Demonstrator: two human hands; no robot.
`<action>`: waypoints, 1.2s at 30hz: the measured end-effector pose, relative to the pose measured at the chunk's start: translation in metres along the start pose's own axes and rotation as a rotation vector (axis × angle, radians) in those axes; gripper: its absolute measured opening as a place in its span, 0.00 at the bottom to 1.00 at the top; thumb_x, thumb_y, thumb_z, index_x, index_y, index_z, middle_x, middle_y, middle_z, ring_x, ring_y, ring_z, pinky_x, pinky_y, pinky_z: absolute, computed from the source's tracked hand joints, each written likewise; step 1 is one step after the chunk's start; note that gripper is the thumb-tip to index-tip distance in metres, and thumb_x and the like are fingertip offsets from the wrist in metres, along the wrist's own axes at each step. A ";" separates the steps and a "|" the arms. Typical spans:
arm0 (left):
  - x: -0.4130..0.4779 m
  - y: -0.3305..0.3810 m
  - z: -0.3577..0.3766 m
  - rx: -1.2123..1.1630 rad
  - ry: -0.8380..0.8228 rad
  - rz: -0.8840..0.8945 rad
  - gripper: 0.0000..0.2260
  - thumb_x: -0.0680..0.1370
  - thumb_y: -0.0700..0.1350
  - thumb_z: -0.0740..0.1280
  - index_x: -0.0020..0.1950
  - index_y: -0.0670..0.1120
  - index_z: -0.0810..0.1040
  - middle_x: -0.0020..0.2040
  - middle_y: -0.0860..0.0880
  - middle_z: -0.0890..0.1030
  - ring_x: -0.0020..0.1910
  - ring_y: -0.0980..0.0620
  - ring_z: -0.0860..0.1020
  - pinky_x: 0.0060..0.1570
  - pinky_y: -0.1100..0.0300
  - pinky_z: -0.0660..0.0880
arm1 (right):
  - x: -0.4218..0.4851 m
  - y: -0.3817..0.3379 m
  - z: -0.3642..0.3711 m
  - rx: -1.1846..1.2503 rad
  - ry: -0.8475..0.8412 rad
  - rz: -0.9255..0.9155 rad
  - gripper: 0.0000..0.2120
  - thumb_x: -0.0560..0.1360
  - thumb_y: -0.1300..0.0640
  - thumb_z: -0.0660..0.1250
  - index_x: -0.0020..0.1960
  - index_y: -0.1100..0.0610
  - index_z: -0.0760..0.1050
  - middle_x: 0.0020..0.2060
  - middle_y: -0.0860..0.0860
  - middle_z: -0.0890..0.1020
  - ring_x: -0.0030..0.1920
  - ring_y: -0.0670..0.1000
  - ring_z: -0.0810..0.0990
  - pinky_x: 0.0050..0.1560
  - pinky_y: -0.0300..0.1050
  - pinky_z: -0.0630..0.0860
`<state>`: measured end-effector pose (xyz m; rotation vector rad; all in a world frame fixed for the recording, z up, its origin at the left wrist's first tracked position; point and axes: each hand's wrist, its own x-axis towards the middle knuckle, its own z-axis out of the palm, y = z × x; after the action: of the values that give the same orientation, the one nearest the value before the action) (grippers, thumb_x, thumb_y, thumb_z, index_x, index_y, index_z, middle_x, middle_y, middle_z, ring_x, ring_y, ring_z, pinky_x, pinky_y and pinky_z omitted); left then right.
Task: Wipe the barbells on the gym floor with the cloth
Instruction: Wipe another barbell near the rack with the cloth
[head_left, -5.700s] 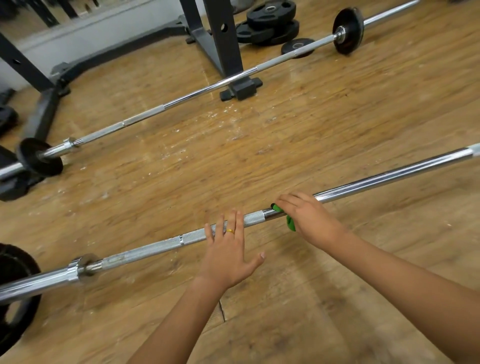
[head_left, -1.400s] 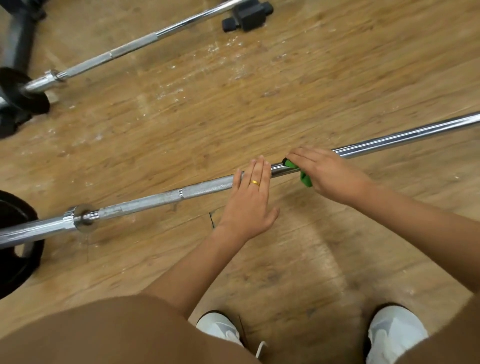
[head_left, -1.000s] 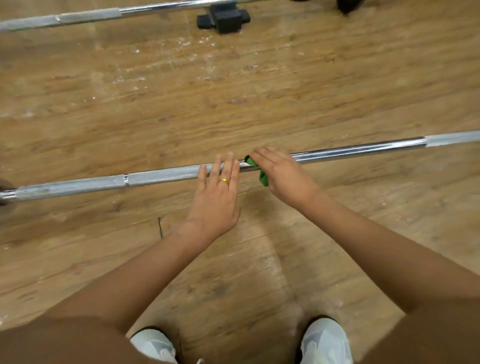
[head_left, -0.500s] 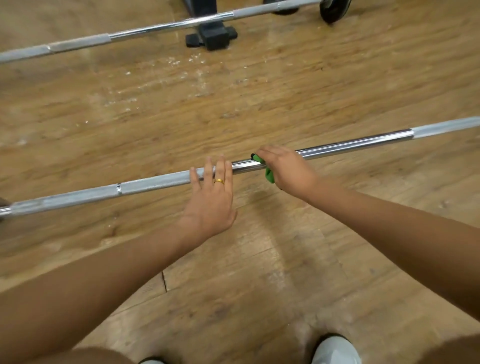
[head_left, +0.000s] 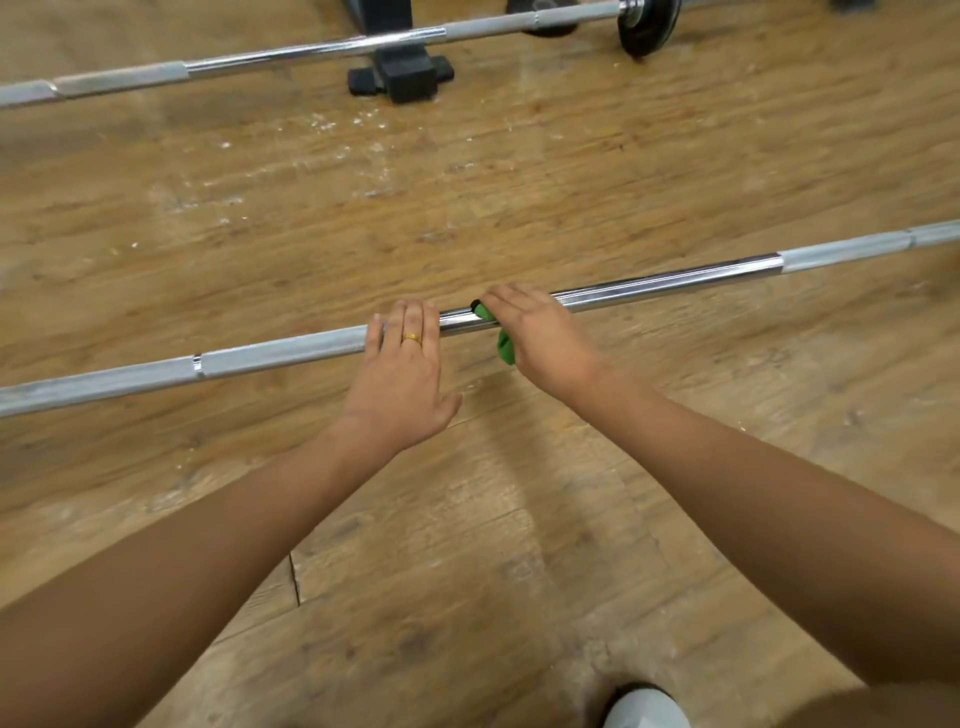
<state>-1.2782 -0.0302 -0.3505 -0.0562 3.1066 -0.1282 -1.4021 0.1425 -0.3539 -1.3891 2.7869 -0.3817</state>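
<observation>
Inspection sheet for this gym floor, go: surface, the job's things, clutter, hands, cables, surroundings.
Surface: worn wooden plank floor, pale scuffs and white flecks toward the far bar.
Job's things: near chrome barbell lies on the floor; small green cloth held against it; far chrome barbell lies beyond, carrying a black weight plate.
Clutter: nothing seen.
Hands: left hand, wearing a gold ring, rests straight fingers on the near chrome barbell; right hand grips the small green cloth on that bar.
Cables: nothing seen.
Surroundings: black metal rack foot by the far chrome barbell; white shoe at the bottom edge.
</observation>
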 end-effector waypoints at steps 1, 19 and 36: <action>0.000 0.000 0.001 -0.003 0.003 0.002 0.48 0.74 0.66 0.64 0.80 0.35 0.50 0.78 0.36 0.59 0.78 0.37 0.56 0.77 0.41 0.52 | 0.000 0.001 -0.001 0.018 0.004 0.000 0.30 0.67 0.70 0.68 0.70 0.64 0.73 0.65 0.60 0.78 0.65 0.62 0.76 0.69 0.53 0.70; -0.029 0.012 -0.011 -0.005 -0.058 0.023 0.48 0.76 0.66 0.61 0.81 0.35 0.44 0.80 0.36 0.52 0.79 0.39 0.52 0.78 0.41 0.49 | -0.025 -0.003 -0.016 0.054 0.098 0.181 0.23 0.72 0.71 0.63 0.65 0.61 0.78 0.59 0.57 0.82 0.59 0.61 0.77 0.60 0.50 0.71; -0.083 0.035 -0.039 0.067 -0.369 0.179 0.45 0.80 0.60 0.60 0.80 0.35 0.37 0.81 0.36 0.40 0.81 0.38 0.45 0.78 0.44 0.52 | -0.103 -0.019 -0.024 0.044 0.061 0.146 0.23 0.67 0.71 0.64 0.61 0.63 0.79 0.56 0.58 0.83 0.56 0.61 0.79 0.59 0.46 0.68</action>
<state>-1.1981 0.0110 -0.3117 0.1784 2.7201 -0.1924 -1.3272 0.2173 -0.3370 -1.1757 2.8863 -0.4864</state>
